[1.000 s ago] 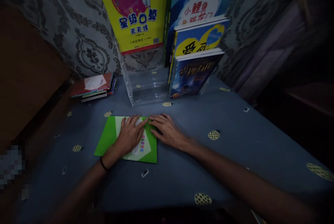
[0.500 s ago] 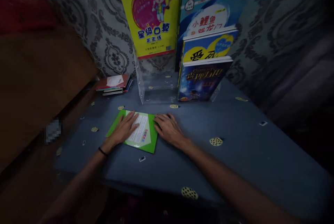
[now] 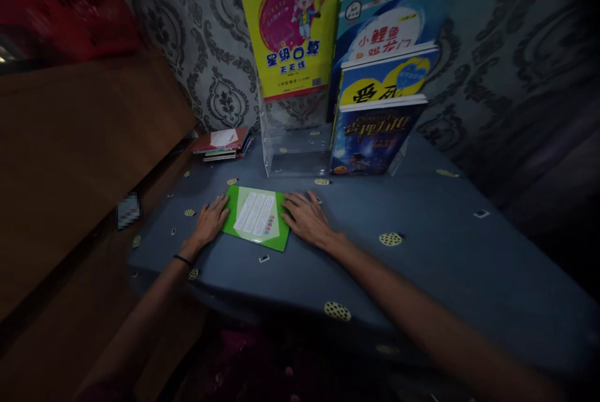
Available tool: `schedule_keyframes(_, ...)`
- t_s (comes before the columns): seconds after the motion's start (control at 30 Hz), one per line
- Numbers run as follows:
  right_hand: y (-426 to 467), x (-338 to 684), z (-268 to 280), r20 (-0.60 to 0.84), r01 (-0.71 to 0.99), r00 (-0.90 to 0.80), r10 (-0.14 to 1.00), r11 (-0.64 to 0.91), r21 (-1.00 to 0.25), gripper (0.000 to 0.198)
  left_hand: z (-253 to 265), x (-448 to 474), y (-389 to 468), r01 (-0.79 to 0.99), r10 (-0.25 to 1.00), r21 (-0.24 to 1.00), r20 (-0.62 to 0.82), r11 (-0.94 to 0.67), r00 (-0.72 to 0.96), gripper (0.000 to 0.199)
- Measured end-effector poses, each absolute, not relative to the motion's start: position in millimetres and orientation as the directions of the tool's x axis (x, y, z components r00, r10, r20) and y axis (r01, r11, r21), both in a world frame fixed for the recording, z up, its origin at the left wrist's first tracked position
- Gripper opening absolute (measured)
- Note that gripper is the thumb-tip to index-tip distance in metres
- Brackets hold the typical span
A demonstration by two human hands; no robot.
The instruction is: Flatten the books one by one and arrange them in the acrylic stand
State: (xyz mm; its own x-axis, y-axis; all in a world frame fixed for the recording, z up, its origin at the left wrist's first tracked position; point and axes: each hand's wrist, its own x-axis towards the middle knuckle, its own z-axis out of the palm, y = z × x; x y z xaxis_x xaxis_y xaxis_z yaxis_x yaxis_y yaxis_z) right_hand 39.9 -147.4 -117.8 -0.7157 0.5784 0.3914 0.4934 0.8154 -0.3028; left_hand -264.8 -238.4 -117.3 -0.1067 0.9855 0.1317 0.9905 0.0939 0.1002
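A thin green book (image 3: 256,217) with a pale printed panel lies flat on the cloth-covered table. At its left edge rests my left hand (image 3: 209,224), palm down, a dark band on the wrist. Its fingers are extended and reach the book's side. My right hand (image 3: 307,217) lies along the opposite edge, fingers spread, with the tips over the green border. Neither hand is closed round the book. The undersides of both hands are hidden.
Behind the book stands a clear plastic rack (image 3: 300,164) holding a yellow book (image 3: 293,33), a dark blue book (image 3: 370,139) and several others. Left of it is a small stack of books (image 3: 222,142). A brown wooden panel (image 3: 84,158) borders the table's left side.
My left hand has slid off the top of the book to its left edge, uncovering the printed panel. My right hand stays at the right edge. The camera view has shifted.
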Motion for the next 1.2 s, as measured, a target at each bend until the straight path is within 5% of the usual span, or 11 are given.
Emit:
schedule_keyframes(0.2, -183.3, 29.6, -113.2, 0.276, 0.185, -0.917, 0.287, 0.92, -0.345, 0.045, -122.3, -267.7, -238.2, 0.991, 0.978, 0.109, 0.184, 0.078, -0.097, 0.053)
schedule_keyframes(0.6, -125.3, 53.3, -121.5, 0.184, 0.502, -0.769, 0.612, 0.756, -0.419, 0.047, -110.5, -253.8, -242.5, 0.997, 0.967, 0.057, 0.243, 0.06, -0.072, 0.045)
schedule_keyframes(0.83, -122.5, 53.3, -128.1, 0.202, 0.517, -0.748, 0.633, 0.745, -0.421, 0.047, -106.0, -181.2, -267.4, 0.878, 0.889, 0.144, 0.115, -0.457, 0.444, 0.042)
schedule_keyframes(1.2, -126.3, 51.8, -129.9, 0.276, 0.521, -0.721, 0.635, 0.76, -0.388, 0.043, -103.8, -161.5, -275.8, 0.826, 0.835, 0.131, 0.135, -0.548, 0.533, 0.04)
